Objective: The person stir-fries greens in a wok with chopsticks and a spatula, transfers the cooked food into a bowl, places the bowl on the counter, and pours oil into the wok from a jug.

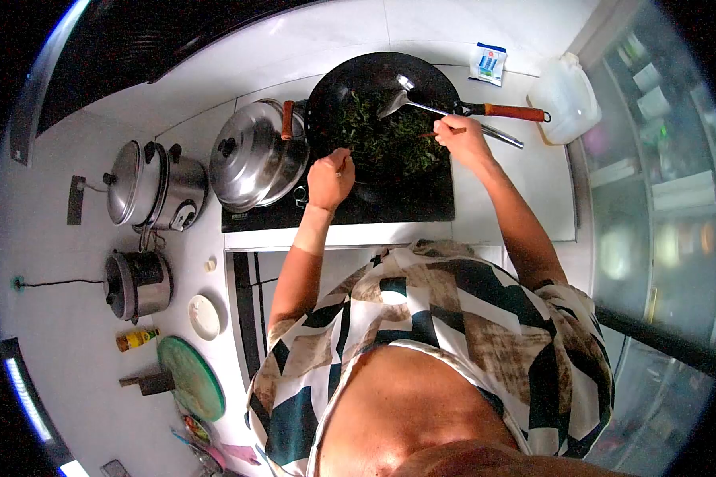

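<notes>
"Head camera, and look: the right hand [460, 138] is pinching a thin reddish-brown stick [427, 134] by the right side of the round black wok [358, 73]!"

"And the left hand [332, 180]?"

"Fingers curled in, over at the wok's lower left; whether they grip anything, I cannot tell."

"What's inside?"

"Dark green leaves [390, 143], spread across the bottom! One long-handled silver metal spatula [393, 103] leans in, its handle passing the right hand."
</notes>
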Available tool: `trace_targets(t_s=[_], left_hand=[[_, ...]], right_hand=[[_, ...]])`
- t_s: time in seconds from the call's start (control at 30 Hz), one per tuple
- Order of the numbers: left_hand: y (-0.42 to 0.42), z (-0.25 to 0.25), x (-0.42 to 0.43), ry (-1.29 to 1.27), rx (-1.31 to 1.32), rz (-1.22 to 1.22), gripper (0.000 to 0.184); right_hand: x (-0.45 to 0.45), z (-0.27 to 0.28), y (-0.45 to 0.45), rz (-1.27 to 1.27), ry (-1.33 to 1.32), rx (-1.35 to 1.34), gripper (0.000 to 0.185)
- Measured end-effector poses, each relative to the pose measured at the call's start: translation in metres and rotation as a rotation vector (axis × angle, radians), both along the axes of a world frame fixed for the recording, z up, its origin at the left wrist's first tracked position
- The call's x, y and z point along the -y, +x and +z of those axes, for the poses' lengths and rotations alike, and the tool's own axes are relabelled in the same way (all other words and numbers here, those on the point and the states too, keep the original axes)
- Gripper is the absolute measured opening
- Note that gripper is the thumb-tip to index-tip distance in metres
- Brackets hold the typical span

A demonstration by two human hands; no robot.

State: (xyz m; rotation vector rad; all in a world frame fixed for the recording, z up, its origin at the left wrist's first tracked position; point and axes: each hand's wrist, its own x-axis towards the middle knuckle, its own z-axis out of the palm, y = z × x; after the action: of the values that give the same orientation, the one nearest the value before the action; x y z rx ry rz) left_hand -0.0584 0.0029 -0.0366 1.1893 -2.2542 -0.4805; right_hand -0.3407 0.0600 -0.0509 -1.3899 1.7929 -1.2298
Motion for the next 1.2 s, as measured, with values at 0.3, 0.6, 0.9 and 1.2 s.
trace_targets(t_s=[0.3,0.6,0.9,1.2], left_hand=[[0.000,-0.002,-0.011,-0.121,-0.124,-0.022,0.012],[-0.019,-0.003,-0.012,0.156,-0.262,-0.106,0.012],[-0.033,-0.015,0.008,0.013,-0.139,-0.040,0.015],[-0.025,-0.022,0.011,0.028,-0.237,-0.091,0.015]], right_hand=[[0.006,-0.002,0.011,-0.008,-0.180,-0.185,0.025],[0.031,-0.018,0.020,0.057,-0.074,-0.032,0.016],[0.019,-0.005,0.008,0.046,0.069,0.002,0.022],[0.015,0.002,0.005,0.042,0.100,0.009,0.022]])
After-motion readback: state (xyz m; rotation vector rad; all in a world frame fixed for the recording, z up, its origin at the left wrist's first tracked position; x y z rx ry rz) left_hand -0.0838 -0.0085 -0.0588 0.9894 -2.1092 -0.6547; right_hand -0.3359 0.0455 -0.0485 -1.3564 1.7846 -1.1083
